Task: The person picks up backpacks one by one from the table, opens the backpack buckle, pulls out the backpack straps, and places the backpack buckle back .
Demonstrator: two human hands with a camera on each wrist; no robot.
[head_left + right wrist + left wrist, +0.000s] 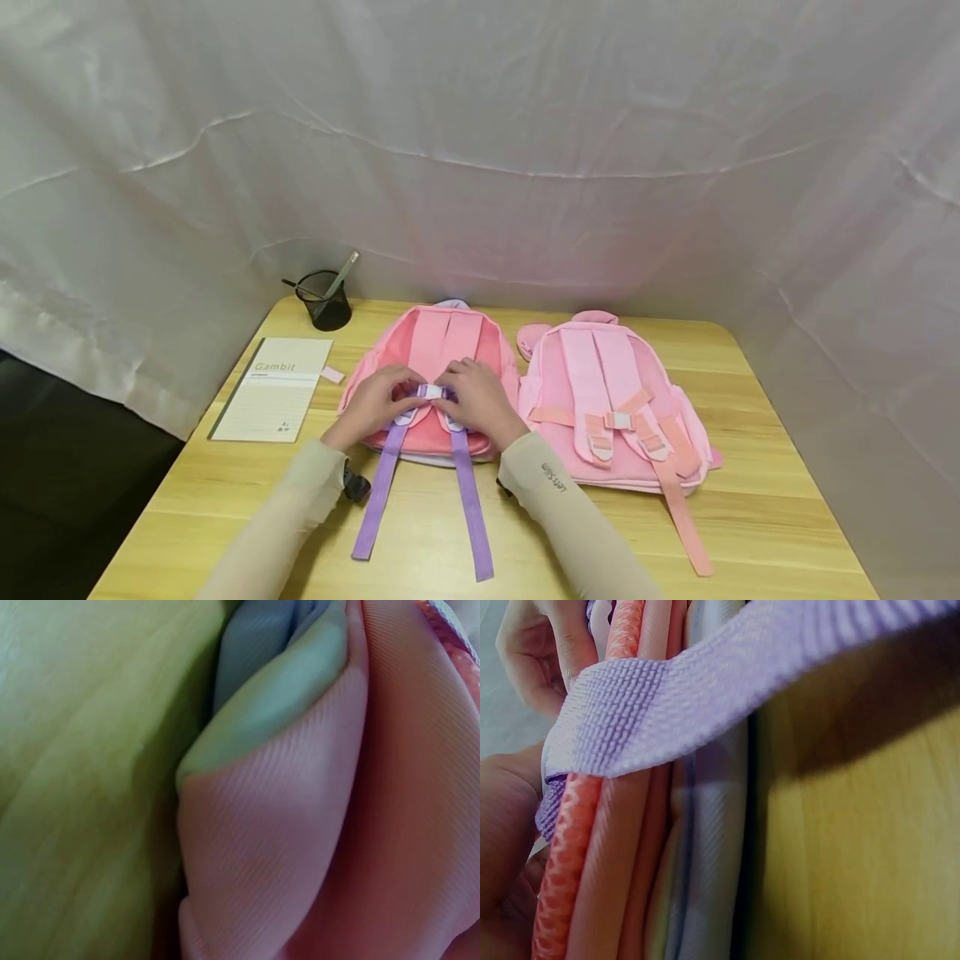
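A coral-pink backpack (491,346) lies in the middle of the table, its shoulder straps facing up. Across those straps runs a purple chest strap with a white buckle (431,392). My left hand (377,402) pinches the buckle's left end between curled fingers and thumb, and my right hand (480,402) pinches the right end. Two purple webbing tails (471,517) hang from the pack toward me. Close up in the left wrist view, the purple webbing (690,705) crosses the pack's coral edging (562,862). The right wrist view shows the pack's pink side fabric (262,832); the fingers are hidden there.
A lighter pink backpack (573,367) lies right beside it, its white buckle (618,421) on peach straps. To the left are a notebook (273,400), a small pale eraser-like block (332,375) and a black mesh pen cup (330,315). Grey curtains (480,208) surround the wooden table (757,500).
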